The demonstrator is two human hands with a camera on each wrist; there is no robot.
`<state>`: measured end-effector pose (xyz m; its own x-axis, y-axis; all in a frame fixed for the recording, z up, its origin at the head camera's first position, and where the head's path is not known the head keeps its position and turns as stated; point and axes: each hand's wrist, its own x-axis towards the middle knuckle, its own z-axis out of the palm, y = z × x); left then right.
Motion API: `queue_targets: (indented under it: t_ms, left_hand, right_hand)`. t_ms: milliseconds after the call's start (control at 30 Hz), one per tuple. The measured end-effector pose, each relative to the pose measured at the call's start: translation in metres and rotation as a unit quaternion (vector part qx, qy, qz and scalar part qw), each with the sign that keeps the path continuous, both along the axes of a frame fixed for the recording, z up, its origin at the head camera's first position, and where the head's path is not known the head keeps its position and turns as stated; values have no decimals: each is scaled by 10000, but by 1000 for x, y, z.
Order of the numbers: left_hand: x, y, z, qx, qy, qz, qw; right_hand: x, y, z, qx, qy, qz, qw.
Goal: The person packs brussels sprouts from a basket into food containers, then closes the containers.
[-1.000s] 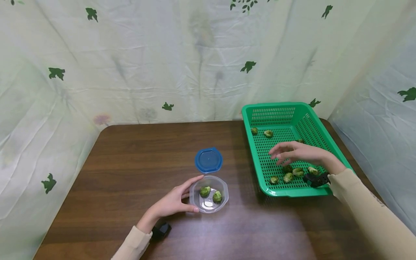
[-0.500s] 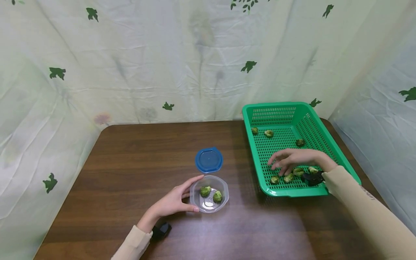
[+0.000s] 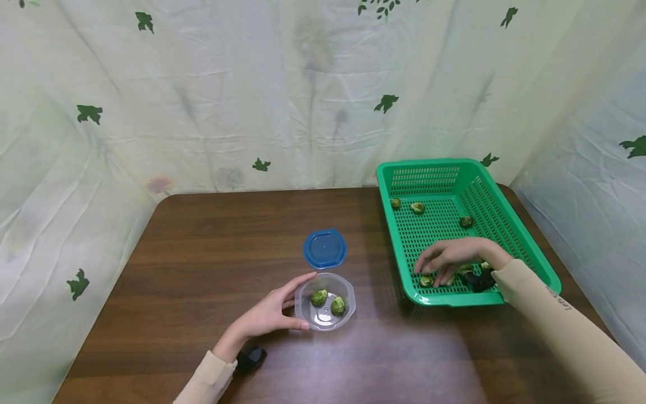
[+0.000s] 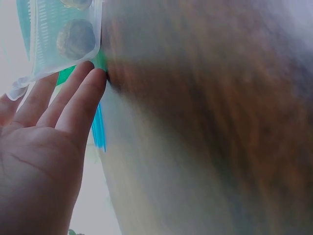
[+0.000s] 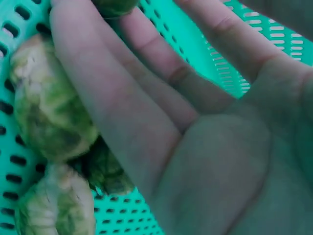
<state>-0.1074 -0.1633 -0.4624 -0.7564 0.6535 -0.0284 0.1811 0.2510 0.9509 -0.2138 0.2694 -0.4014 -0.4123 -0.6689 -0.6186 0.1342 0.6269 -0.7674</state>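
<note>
A clear plastic container (image 3: 349, 294) stands on the table with two Brussels sprouts (image 3: 318, 297) inside. My left hand (image 3: 275, 311) holds it from the left, thumb at the near side and forefinger along the far rim. Seen from the left wrist, the fingers (image 4: 73, 100) lie against the container's wall (image 4: 41, 56). My right hand (image 3: 451, 255) reaches down into a green basket (image 3: 429, 166) among several sprouts (image 3: 426, 279). In the right wrist view its fingers stretch toward one sprout (image 5: 115, 6), partly cut off by the frame edge; other sprouts (image 5: 51, 103) lie beside them.
Just behind the container lies a blue lid (image 3: 324, 248), flat on the brown table (image 3: 227, 241). The basket's raised walls surround its sprouts, with a few more (image 3: 416, 207) toward its far end. A printed curtain (image 3: 212, 101) hangs behind the table.
My right hand has moved down and slightly nearer within the basket, onto the front cluster of sprouts, uncovering a sprout at the right. My left hand and the container have stayed put.
</note>
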Motion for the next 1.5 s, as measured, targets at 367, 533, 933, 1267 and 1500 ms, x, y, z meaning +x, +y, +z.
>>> queue_targets:
  t_ms: [367,533,933,1267,1500]
  left_hand:
    - [0,0,-1,-5,138,-9,9999]
    - [1,0,-1,-22,87,27,10000]
    - [0,0,-2,-20,178,11,9998]
    - [0,0,-1,-44,105,33,9999]
    - [-1,-1,-3,76,260,-47,9996]
  right_hand:
    - [0,2,-2,-232,143,-120,9996]
    - [1,6,-2,-409,268,-249,9985]
    - [0,12,4,-768,842,-433,9925]
    - [0,17,13,-958,1442,-622,9829]
    - [1,19,18,-1141,1495,-909,9779]
